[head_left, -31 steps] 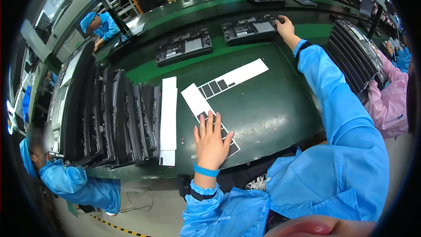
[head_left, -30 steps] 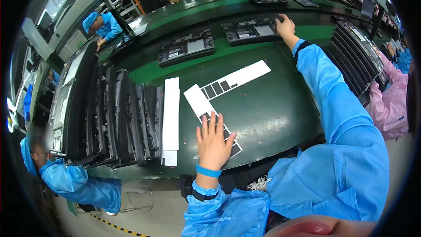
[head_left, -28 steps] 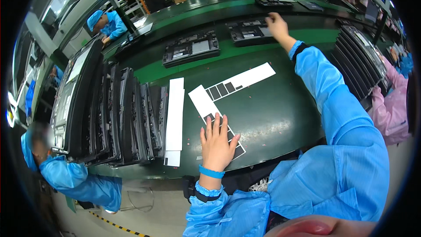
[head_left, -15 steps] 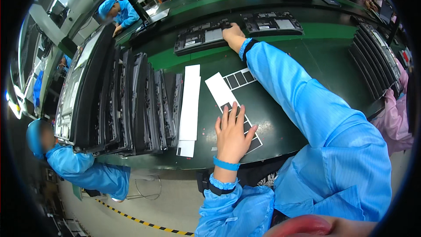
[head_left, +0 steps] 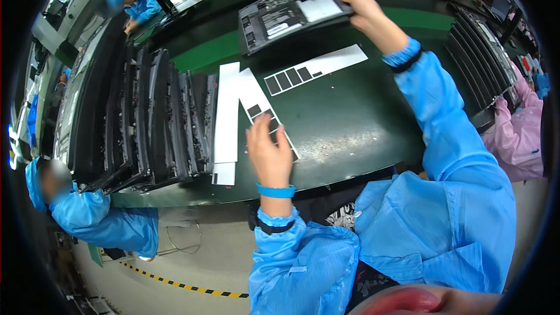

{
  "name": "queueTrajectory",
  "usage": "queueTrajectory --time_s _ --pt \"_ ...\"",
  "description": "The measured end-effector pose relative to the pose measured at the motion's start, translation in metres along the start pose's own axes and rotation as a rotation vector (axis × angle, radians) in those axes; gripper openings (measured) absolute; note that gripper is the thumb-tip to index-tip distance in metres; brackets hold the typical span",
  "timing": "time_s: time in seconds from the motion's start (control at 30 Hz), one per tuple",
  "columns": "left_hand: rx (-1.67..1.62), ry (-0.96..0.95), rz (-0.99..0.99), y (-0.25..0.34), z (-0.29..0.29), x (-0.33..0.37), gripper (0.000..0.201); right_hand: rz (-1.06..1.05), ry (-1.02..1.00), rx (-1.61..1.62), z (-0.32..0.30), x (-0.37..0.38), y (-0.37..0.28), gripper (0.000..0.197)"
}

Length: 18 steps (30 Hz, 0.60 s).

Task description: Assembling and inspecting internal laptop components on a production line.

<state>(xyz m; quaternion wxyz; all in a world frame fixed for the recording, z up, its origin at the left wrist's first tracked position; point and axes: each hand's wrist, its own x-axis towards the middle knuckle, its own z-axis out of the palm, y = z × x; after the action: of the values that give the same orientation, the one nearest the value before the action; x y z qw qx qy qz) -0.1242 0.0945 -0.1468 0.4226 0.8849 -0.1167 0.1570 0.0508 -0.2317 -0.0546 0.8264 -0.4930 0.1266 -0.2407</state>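
Note:
My right hand (head_left: 373, 18) grips the right edge of an opened laptop base (head_left: 291, 14), its inner parts and pale rectangular panel facing up. The base is tilted above the green work surface. My left hand (head_left: 269, 151) is open, fingers loosely bent and slightly blurred, over a white strip (head_left: 251, 86) bearing black rectangular stickers. Whether the fingertips touch the strip I cannot tell. A second white strip (head_left: 341, 59), also with black stickers, lies to the right, below the laptop base. Plain white strips (head_left: 227, 114) lie left of my left hand.
A long row of laptop bases (head_left: 140, 116) stands on edge at the left. Another stack (head_left: 475, 58) leans at the right, beside a person in pink (head_left: 516, 134). People in blue are at the far left (head_left: 143, 3) and near left (head_left: 96, 210).
My right hand has taken hold of the laptop base and raised it off the surface. My left hand has drawn back slightly, its fingers more bent. The view has shifted.

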Motion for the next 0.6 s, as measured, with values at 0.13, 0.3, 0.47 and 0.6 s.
queueTrajectory --time_s 0.13,0.3,0.47,0.6 --pt "-0.728 0.136 -0.143 0.030 0.001 0.002 0.051 0.122 -0.145 -0.127 -0.084 -0.094 -0.045 0.037" --pt "-0.635 -0.199 -0.214 0.057 -0.001 -0.018 0.052 0.149 -0.149 -0.288 -0.143 -0.187 -0.039 0.043" --pt "-0.249 -0.201 -0.121 0.063 0.006 -0.042 0.049 -0.272 -0.227 -1.346 -0.151 -0.225 -0.030 0.050" --pt "-0.085 -0.220 -0.037 0.064 -0.015 -0.011 0.043 -0.337 -0.385 -1.424 -0.128 -0.206 -0.067 0.034"
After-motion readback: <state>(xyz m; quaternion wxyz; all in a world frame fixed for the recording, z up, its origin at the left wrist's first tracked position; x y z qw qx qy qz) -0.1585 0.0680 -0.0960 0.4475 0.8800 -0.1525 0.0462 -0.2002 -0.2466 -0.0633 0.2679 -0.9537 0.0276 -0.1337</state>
